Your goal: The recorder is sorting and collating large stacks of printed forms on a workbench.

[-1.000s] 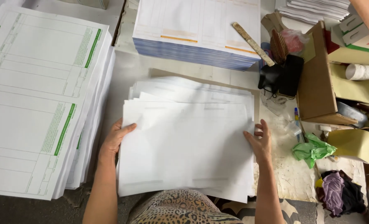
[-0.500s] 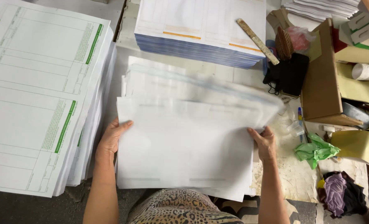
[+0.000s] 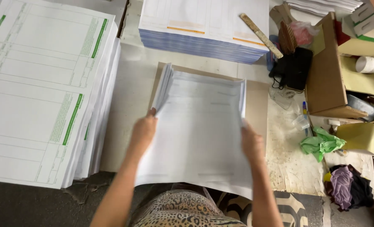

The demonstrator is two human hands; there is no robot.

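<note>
A thick stack of white printed sheets [image 3: 203, 122] is lifted and tilted up off a brown cardboard sheet [image 3: 256, 109] on the table. My left hand [image 3: 142, 132] grips the stack's left edge, my right hand [image 3: 252, 143] grips its right edge. The far ends of the sheets bend upward and fan apart. The stack's near edge hangs over the table's front edge above my patterned clothing.
A tall pile of green-printed forms [image 3: 39, 88] fills the left. A blue-edged pile [image 3: 203, 29] with a wooden ruler [image 3: 260, 29] lies behind. At right stand a cardboard box [image 3: 327, 71], a black pouch [image 3: 294, 67], a green cloth [image 3: 321, 143] and a purple rag [image 3: 342, 185].
The sheets lay flat and spread under both hands; now both hands have gathered them by the sides and raised them, uncovering the cardboard underneath.
</note>
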